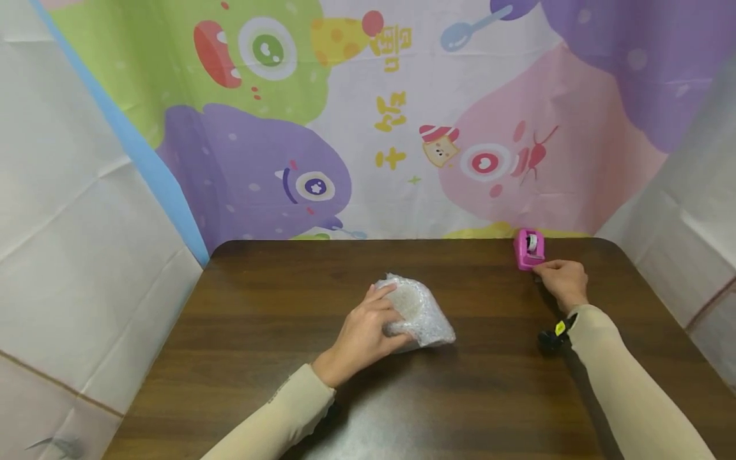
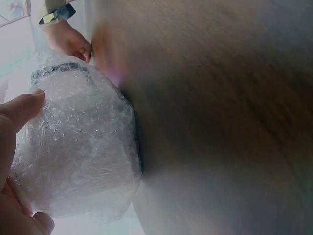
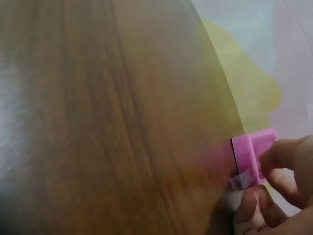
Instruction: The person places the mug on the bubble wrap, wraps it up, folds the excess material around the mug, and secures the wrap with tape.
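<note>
In the head view a bundle in clear bubble wrap (image 1: 427, 313) stands on the table, a round pale shape showing dimly through it. My left hand (image 1: 365, 329) holds it from the left, fingers over the top and thumb low at the front. Seen from the left wrist, the bubble wrap (image 2: 83, 147) has a dark curved line under it; its contents are not clear. A pink tape dispenser (image 1: 526, 249) with a white roll sits by the far edge. At its front my right hand (image 1: 565, 281) pinches the end of the clear tape (image 3: 240, 180), with curled fingers.
The brown wooden table (image 1: 259, 358) ends at a printed cartoon curtain (image 1: 397, 211) behind. Pale cloth walls (image 1: 92, 211) close in on both sides. A black wrist device (image 1: 552, 338) with a yellow mark hangs at the right cuff.
</note>
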The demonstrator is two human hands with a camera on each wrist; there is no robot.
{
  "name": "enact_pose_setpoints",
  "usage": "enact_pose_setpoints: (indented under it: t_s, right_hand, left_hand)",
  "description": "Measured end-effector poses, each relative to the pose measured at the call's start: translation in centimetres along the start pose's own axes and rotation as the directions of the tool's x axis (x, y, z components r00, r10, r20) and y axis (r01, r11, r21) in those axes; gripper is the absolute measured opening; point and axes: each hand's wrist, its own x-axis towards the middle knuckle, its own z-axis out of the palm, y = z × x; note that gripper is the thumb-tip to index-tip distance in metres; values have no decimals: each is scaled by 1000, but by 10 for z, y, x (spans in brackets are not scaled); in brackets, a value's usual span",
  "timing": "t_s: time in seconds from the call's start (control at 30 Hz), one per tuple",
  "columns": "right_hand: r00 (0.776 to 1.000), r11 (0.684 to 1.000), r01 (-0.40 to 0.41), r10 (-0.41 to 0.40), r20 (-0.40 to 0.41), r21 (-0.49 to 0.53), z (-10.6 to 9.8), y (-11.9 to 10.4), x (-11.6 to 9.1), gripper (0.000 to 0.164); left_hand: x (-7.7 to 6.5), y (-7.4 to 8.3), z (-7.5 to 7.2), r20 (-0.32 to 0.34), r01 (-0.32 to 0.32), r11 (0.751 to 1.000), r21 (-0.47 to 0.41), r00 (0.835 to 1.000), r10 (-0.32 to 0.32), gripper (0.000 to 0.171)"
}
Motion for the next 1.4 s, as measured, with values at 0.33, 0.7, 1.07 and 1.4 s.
enact_pose_setpoints:
  t_s: [0.33,0.7,1.07,1.4]
  right_hand:
    - [956,961,274,-276,-102,-32,6,-17,-24,32]
    - [849,846,528,-526,-45,72,21,-67,-76,16]
    - [796,785,591,-604,19,185,38,-94,-113,8]
    - [785,767,586,-617,49,263,45,-108,-138,8]
  left_hand:
    - [-1,1,0,-5,-6,998,56,1000,7,28]
    - [2,0,-12,192,-75,993,95,980,55,46]
    - [3,-4,-29,395,-164,978,127,913,102,43]
    - [2,-4,-23,176,-183,968,172,973,152,40]
